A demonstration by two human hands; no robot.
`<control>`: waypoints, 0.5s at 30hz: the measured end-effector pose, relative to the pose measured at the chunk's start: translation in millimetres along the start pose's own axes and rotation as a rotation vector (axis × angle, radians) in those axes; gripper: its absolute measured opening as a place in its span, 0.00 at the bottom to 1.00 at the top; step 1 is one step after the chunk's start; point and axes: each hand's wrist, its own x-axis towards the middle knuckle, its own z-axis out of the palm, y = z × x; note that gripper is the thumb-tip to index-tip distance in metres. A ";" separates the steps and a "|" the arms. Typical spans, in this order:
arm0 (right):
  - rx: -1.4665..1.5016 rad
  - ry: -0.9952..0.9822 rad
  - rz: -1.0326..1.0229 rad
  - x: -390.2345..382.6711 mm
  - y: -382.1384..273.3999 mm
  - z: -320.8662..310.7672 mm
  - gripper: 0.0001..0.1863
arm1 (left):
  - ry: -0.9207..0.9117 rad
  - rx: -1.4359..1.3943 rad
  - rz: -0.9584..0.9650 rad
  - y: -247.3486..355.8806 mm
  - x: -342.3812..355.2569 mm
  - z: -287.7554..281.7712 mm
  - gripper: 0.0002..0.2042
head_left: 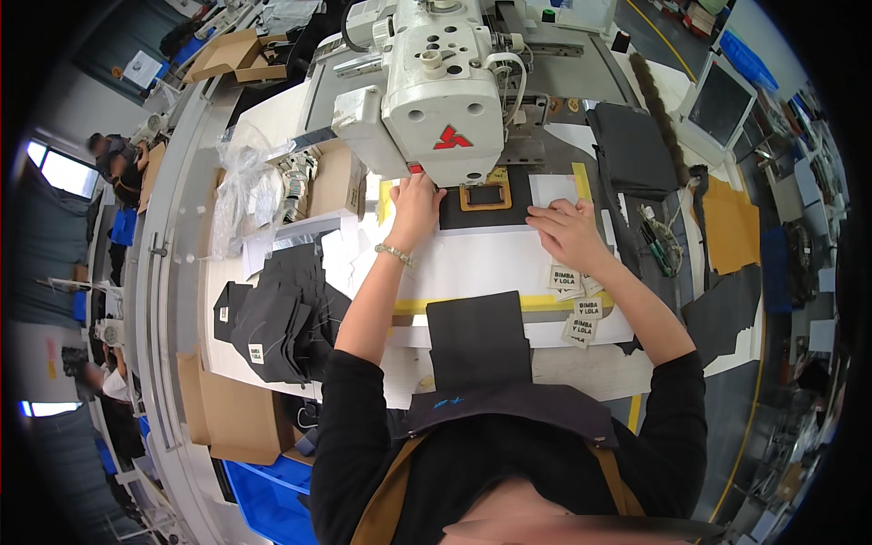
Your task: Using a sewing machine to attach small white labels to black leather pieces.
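A dark fabric panel lies on the white work plate under the head of a white industrial sewing machine. A brass-coloured clamp frame rests on the panel below the machine head. My left hand is at the panel's left edge, thumb apart from the fingers, its fingertips close to a red part of the machine. At the panel's right end, my right hand lies with fingers stretched out over the edge. Small cream labels with dark print lie in a loose pile beneath my right forearm.
Dark fabric pieces are heaped at left; another stack lies in front of me. An open carton and clear plastic stand beyond. Snips, folded dark fabric and a screen are at right.
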 end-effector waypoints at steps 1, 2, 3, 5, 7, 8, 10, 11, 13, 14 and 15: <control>0.004 -0.003 0.000 -0.1 0.0 0.5 0.12 | -0.001 0.003 0.004 -0.9 -0.8 2.0 0.10; 0.004 -0.001 0.004 -0.4 0.1 0.5 0.12 | 0.055 0.019 0.019 0.9 -2.3 4.2 0.10; 0.002 0.001 0.002 -0.5 0.1 0.4 0.12 | 0.111 0.034 0.033 2.0 -3.9 5.8 0.10; 0.002 0.005 0.001 -1.0 0.2 0.6 0.11 | 0.106 0.049 0.034 3.1 -5.6 6.4 0.09; 0.021 0.013 0.004 -2.0 0.7 0.7 0.11 | 0.102 0.064 0.034 5.2 -9.5 5.6 0.08; 0.021 0.017 0.009 -2.3 0.9 1.3 0.11 | 0.039 0.047 0.001 7.9 -12.4 2.1 0.08; 0.008 0.027 0.002 -3.4 2.4 2.2 0.11 | -0.029 0.032 -0.025 8.8 -11.1 1.9 0.07; 0.007 0.028 0.011 -4.3 2.9 2.8 0.11 | 0.018 0.048 -0.013 7.2 -9.6 5.0 0.07; 0.039 0.008 -0.001 -5.7 6.6 4.0 0.11 | 0.059 0.059 0.009 2.2 -7.3 10.1 0.08; 0.029 0.005 0.013 -5.4 8.3 0.3 0.11 | 0.085 0.043 0.004 0.2 -3.3 10.4 0.08; 0.017 0.001 0.009 -4.2 8.8 -3.1 0.12 | 0.111 0.026 -0.002 -1.5 -0.1 11.0 0.08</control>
